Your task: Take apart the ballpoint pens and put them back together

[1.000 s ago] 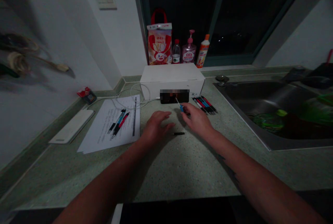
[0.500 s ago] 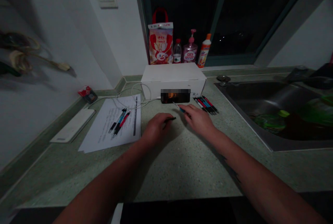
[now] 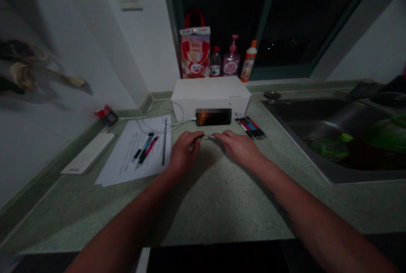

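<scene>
My left hand [image 3: 185,148] pinches a short black pen barrel [image 3: 199,137] between thumb and fingers. Facing it, my right hand [image 3: 239,145] is closed on the other part of a pen [image 3: 209,136], whose thin light end points left at the black piece. The two parts meet or nearly meet; I cannot tell whether they are joined. Most of the right-hand part is hidden by my fingers. To the right of that hand lies a row of several pens [image 3: 251,128], black, red, blue and white. On the paper sheets [image 3: 127,142] at left rest a few loose pens or pen parts [image 3: 146,150].
Behind my hands a phone [image 3: 213,117] leans on a white box [image 3: 211,91], with a white cable [image 3: 177,126] plugged in. A white flat device [image 3: 90,152] lies at left. A metal sink [image 3: 298,137] is at right. Bottles [image 3: 231,61] and a bag [image 3: 195,53] stand behind the box.
My hands have come together at the same height. The left moved up with the black barrel; the right-hand pen part swung from pointing at the phone to pointing left at the barrel.
</scene>
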The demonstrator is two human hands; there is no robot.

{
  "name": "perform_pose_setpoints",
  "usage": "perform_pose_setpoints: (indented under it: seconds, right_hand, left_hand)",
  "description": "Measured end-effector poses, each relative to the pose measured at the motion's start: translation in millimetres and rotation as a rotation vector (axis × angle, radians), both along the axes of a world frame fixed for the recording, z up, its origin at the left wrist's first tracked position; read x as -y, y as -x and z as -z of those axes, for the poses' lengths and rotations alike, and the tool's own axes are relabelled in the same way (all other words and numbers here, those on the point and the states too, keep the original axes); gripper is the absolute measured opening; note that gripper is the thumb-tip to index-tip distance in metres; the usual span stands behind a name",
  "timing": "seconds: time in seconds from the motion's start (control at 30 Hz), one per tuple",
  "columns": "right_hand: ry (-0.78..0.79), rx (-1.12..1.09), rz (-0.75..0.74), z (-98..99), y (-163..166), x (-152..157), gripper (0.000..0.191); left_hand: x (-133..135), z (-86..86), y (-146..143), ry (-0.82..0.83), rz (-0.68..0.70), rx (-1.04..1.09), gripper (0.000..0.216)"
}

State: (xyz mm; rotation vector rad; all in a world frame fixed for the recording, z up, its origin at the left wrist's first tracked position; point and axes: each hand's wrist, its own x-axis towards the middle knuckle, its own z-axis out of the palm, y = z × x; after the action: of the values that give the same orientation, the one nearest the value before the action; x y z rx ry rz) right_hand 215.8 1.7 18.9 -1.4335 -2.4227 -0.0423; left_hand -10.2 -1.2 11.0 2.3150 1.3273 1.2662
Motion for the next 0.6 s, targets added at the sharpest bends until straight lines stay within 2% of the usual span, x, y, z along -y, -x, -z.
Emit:
perform_pose_setpoints:
  seconds: [0.17, 0.3, 0.47, 0.6]
  right_hand:
    - [0.003, 0.011, -0.009, 1.3, -0.1, -1.4, 0.047]
    - [0.010, -0.037, -0.083, -2.8, 4.4, 1.3, 0.043]
    - [0.038, -0.174, -0.149, -2.9, 6.7, 1.7, 0.024]
    - [0.051, -0.224, -0.185, 0.7, 5.0, 0.7, 0.019]
  left_hand:
    - [-4.8, 3.1, 1.8, 0.004, 0.030, -0.089, 0.024]
    - [-6.0, 9.6, -0.3, 0.094, 0.108, -0.140, 0.024]
    - [-5.5, 14.4, -3.0, 0.254, 0.108, -0.036, 0.021]
    - [-6.6, 13.8, -2.5, 0.358, 0.081, 0.091, 0.018]
